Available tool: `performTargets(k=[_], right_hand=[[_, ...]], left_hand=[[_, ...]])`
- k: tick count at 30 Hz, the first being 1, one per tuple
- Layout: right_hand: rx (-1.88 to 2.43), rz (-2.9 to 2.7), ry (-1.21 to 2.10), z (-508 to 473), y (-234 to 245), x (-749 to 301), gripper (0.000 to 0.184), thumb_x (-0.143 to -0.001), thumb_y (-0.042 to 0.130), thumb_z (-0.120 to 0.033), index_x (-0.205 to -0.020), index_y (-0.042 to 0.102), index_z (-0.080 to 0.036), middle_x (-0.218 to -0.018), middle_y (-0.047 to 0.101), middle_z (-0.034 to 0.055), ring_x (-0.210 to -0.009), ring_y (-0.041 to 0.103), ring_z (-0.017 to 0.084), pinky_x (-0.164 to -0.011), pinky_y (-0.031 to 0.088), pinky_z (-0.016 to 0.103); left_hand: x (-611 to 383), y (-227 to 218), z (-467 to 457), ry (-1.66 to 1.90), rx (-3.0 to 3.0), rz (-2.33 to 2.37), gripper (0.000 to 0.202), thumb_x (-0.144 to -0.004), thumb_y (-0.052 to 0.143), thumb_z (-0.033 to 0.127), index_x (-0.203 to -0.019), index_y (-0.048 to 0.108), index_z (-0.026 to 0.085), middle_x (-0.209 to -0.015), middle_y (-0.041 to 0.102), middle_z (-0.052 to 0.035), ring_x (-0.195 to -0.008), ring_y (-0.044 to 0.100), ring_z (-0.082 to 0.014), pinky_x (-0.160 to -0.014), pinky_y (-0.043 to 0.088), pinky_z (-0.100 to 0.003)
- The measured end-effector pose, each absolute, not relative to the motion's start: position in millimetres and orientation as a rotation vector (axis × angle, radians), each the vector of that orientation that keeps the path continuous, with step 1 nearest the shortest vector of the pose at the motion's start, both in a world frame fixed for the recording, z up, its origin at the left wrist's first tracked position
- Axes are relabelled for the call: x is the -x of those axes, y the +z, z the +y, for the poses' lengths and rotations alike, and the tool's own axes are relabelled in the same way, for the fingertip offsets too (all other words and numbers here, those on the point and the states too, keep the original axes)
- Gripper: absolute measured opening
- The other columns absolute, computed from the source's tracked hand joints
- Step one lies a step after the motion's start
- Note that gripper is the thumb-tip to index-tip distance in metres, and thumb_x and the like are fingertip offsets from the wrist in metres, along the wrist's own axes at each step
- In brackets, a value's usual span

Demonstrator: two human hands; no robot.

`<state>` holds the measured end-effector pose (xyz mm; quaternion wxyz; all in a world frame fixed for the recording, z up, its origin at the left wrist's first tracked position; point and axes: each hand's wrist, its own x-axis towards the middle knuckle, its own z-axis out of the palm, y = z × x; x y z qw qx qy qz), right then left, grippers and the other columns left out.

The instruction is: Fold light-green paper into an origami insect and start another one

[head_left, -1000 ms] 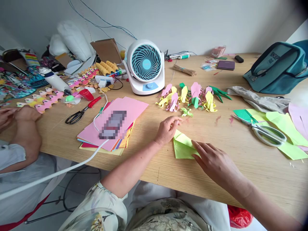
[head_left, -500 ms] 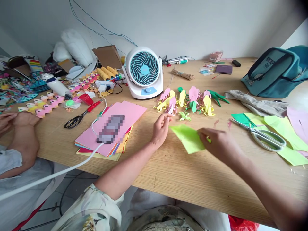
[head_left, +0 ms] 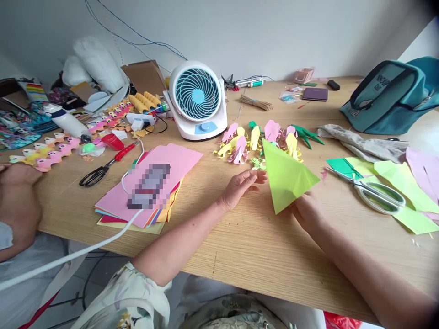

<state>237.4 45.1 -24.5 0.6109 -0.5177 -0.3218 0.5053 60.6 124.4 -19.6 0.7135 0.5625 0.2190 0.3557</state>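
Observation:
A creased lime-green sheet of paper is held up above the table, its broad face toward me and one corner pointing up. My right hand grips its lower right side, the fingertips partly hidden behind the sheet. To the left of the paper is my left hand, fingers stretched toward its left edge and slightly apart, holding nothing. Just behind both hands lie several folded pink, yellow and green paper pieces. Some of them are covered by the raised sheet.
Grey-handled scissors lie on green paper scraps at right. To the left are stacked coloured sheets with a blurred-out device on top, red-handled scissors and another person's arm. A fan and teal bag stand behind.
The green paper has been raised and turned to show its wide face, my right hand now below it. My left hand has opened its fingers and moved slightly right. The view has shifted slightly.

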Motion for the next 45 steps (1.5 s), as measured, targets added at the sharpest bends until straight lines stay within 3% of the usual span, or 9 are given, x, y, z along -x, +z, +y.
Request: performTargets(k=[7, 14, 18, 21, 25, 29, 36, 40, 45], right_hand=[[1.111, -0.846, 1.205, 41, -19, -225, 0.048, -0.068, 0.081, -0.044, -0.108, 0.064, -0.025, -0.105, 0.073, 0.0079, -0.097, 0.067, 0.027, -0.074, 0.056, 0.034], [1.103, -0.843, 1.161, 42, -16, -222, 0.04, -0.066, 0.082, -0.048, -0.097, 0.068, -0.025, -0.096, 0.073, 0.007, -0.093, 0.066, 0.027, -0.075, 0.056, 0.039], [1.12, -0.815, 1.13, 41, -25, -223, 0.045, -0.062, 0.084, -0.045, -0.099, 0.068, -0.026, -0.09, 0.073, 0.0036, -0.083, 0.066, 0.023, -0.07, 0.056, 0.035], [1.167, -0.79, 1.177, 40, -31, -227, 0.036, -0.064, 0.083, -0.04, -0.094, 0.068, -0.024, -0.08, 0.071, 0.0007, -0.072, 0.062, 0.018, -0.064, 0.053, 0.03], [1.108, -0.685, 1.229, 39, -20, -233, 0.03, -0.076, 0.072, -0.05, -0.089, 0.069, -0.024, -0.07, 0.067, -0.0002, -0.069, 0.061, 0.018, -0.062, 0.051, 0.027], [0.983, -0.766, 1.247, 38, -2, -242, 0.048, -0.088, 0.048, -0.065, -0.096, 0.07, -0.023, -0.092, 0.072, 0.0041, -0.085, 0.064, 0.021, -0.07, 0.053, 0.029], [1.084, -0.82, 1.195, 39, -5, -245, 0.033, -0.076, 0.076, -0.044, -0.101, 0.071, -0.023, -0.094, 0.074, 0.002, -0.081, 0.066, 0.017, -0.076, 0.052, 0.027], [1.116, -0.837, 1.224, 42, -8, -246, 0.033, -0.069, 0.081, -0.046, -0.091, 0.074, -0.022, -0.087, 0.075, 0.0035, -0.076, 0.067, 0.019, -0.073, 0.053, 0.03], [1.162, -1.064, 1.408, 42, 0, -264, 0.031, -0.064, 0.085, -0.043, -0.084, 0.077, -0.02, -0.08, 0.075, 0.0036, -0.075, 0.068, 0.02, -0.074, 0.055, 0.031]], left_hand=[[-61, -13, 118, 0.69, -1.382, 0.484, 0.042, -0.081, 0.068, 0.051, -0.097, 0.069, 0.013, -0.096, 0.07, -0.009, -0.087, 0.064, -0.0183, -0.079, 0.05, -0.029], [-63, -19, 118, 0.722, -1.51, 0.483, 0.034, -0.082, 0.068, 0.043, -0.097, 0.065, 0.013, -0.097, 0.068, -0.007, -0.093, 0.063, -0.0183, -0.084, 0.047, -0.027], [-65, -28, 117, 0.712, -1.587, 0.543, 0.029, -0.081, 0.07, 0.038, -0.092, 0.063, 0.013, -0.087, 0.065, -0.0036, -0.078, 0.061, -0.0141, -0.07, 0.046, -0.023], [-65, -29, 116, 0.721, -1.579, 0.587, 0.026, -0.08, 0.07, 0.037, -0.086, 0.062, 0.013, -0.082, 0.064, -0.0029, -0.073, 0.06, -0.0127, -0.067, 0.046, -0.022], [-65, -25, 116, 0.776, -1.539, 0.607, 0.026, -0.079, 0.07, 0.037, -0.083, 0.061, 0.013, -0.082, 0.064, -0.0025, -0.075, 0.059, -0.0123, -0.071, 0.046, -0.023], [-65, -23, 116, 0.804, -1.544, 0.636, 0.025, -0.079, 0.069, 0.037, -0.081, 0.06, 0.013, -0.077, 0.062, -0.001, -0.071, 0.057, -0.0115, -0.068, 0.044, -0.022], [-62, -24, 114, 0.784, -1.72, 0.682, 0.019, -0.084, 0.063, 0.034, -0.083, 0.058, 0.015, -0.077, 0.06, -0.0003, -0.068, 0.054, -0.0107, -0.064, 0.043, -0.021], [-59, -18, 109, 0.804, -1.886, 0.726, 0.018, -0.086, 0.059, 0.032, -0.081, 0.058, 0.015, -0.07, 0.055, 0.002, -0.06, 0.048, -0.0088, -0.057, 0.039, -0.02], [-56, -10, 103, 0.903, -2.009, 0.747, 0.014, -0.088, 0.055, 0.028, -0.083, 0.06, 0.016, -0.074, 0.06, 0.0001, -0.065, 0.053, -0.0108, -0.06, 0.041, -0.02]])
